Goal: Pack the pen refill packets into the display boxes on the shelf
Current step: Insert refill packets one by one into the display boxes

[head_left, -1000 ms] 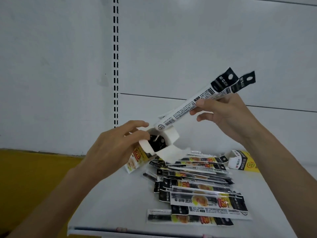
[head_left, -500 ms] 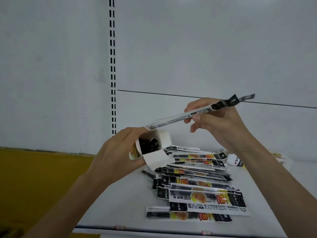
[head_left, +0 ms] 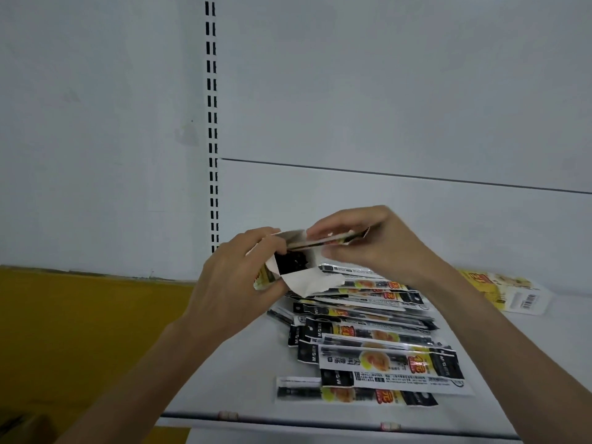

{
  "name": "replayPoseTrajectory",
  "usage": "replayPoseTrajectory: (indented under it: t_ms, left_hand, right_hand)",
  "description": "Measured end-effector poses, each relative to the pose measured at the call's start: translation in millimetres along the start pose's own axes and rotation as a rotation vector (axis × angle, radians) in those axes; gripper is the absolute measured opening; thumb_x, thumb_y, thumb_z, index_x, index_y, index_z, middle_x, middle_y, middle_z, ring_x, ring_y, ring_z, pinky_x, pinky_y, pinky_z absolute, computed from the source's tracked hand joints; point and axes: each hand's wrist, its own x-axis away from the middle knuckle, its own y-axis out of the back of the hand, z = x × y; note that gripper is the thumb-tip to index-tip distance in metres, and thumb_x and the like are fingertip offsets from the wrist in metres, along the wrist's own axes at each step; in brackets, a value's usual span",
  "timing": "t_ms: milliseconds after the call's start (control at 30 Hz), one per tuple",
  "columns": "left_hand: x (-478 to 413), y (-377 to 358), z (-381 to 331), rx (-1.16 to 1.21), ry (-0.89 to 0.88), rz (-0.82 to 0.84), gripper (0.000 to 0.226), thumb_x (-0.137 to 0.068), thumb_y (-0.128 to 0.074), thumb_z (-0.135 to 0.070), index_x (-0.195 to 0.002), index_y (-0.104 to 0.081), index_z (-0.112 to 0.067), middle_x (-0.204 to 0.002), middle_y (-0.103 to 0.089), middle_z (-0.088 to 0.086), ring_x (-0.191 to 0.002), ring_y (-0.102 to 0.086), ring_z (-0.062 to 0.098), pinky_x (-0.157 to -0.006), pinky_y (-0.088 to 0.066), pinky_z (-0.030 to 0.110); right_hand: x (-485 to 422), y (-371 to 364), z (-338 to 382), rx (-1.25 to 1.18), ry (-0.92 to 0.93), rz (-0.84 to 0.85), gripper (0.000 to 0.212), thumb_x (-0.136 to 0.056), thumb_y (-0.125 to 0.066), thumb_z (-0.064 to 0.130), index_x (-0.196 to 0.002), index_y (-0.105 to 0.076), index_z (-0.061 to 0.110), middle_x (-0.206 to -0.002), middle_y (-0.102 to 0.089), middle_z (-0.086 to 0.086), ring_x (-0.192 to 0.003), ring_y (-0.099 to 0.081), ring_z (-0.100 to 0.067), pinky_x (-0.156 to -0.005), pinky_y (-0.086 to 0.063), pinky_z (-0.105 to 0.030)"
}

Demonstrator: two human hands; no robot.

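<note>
Pen refill packets (head_left: 333,241), a thin flat bunch, are pinched between the thumb and curled fingers of the right hand (head_left: 381,248), and their leading end meets the upper edge of the display box (head_left: 299,283) at its open mouth; how far in they reach cannot be told. The left hand (head_left: 234,280) grips this box from its left side, fingers wrapped round the body, with the mouth facing right and white flaps folded outward above and below a dark interior. Below and to the right of the box, a loose pile of packets (head_left: 378,350) lies fanned on the white shelf (head_left: 237,382). Well to the right of the box, a second yellow-and-white box (head_left: 509,294) lies flat on the shelf. Behind and left of the box runs a slotted upright (head_left: 212,123), and a yellow panel (head_left: 80,331) sits lower left of it.
</note>
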Motion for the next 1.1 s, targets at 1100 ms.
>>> replayPoseTrajectory:
  t_ms: [1100]
  left_hand:
    - [13,-6,1,0.085,0.067,-0.066,0.053,-0.065,-0.069,-0.028,-0.111,-0.046,-0.019,-0.107,-0.060,0.006,-0.098,-0.050,0.009,-0.079,-0.044,0.019]
  right_hand:
    - [37,16,-88,0.592,-0.448,0.019,0.027,-0.088,-0.056,0.005,-0.110,-0.065,0.019,-0.118,-0.062,0.000,-0.109,-0.055,-0.014,-0.097,-0.039,-0.027]
